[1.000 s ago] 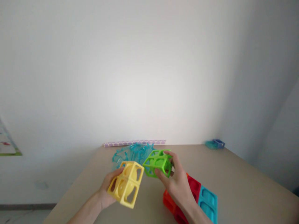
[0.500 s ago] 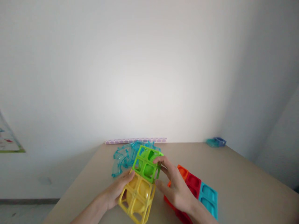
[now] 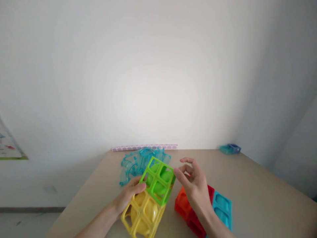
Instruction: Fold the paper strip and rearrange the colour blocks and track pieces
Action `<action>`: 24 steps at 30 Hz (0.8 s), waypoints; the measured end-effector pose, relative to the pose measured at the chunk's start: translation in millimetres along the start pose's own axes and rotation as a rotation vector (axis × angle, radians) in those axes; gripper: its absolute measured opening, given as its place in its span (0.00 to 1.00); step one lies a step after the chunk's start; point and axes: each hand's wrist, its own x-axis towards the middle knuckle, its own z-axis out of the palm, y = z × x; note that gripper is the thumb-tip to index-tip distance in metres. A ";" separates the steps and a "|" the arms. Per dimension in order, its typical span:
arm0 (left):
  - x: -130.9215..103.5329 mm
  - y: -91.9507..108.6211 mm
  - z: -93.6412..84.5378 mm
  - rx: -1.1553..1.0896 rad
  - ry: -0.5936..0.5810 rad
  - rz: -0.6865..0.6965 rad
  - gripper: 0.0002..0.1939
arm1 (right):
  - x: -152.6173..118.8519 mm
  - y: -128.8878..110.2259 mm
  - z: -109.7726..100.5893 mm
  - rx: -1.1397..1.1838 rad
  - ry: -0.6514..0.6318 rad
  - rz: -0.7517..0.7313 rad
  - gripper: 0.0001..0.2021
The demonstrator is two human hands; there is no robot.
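Note:
My left hand (image 3: 130,195) grips a joined pair of hollow plastic blocks from the left side, its thumb on top near their seam. The upper block is a green frame (image 3: 158,180) with rounded green shapes inside; below it is a yellow one (image 3: 142,213). My right hand (image 3: 194,181) is at the green block's right corner, fingers apart and curved, with the thumb tip at or very near that corner. Under and beside my right hand lie an orange block (image 3: 182,202), a red block (image 3: 195,224) and a blue block (image 3: 223,208), side by side on the table.
Transparent blue plastic pieces (image 3: 137,163) lie behind my left hand on the table (image 3: 257,188). A purple patterned strip (image 3: 146,147) runs along the wall. A dark blue container (image 3: 234,148) stands at the back right, beside a teal piece (image 3: 226,149).
My right hand has moved right, off the green block's top, and its fingers have spread. The green and yellow blocks have tilted and turned slightly in my left hand.

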 end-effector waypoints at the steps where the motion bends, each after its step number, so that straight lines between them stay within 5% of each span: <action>1: 0.2 1.2 -0.1 0.000 -0.035 -0.011 0.18 | 0.4 -0.6 -1.2 -0.023 0.001 0.024 0.18; 8: -8.4 11.6 7.5 0.100 -0.235 -0.173 0.22 | -3.7 -8.3 -1.4 0.087 -0.536 0.329 0.25; 24: -11.5 6.7 18.4 0.118 -0.280 -0.189 0.25 | -11.8 -14.3 -4.4 0.010 -0.454 0.273 0.26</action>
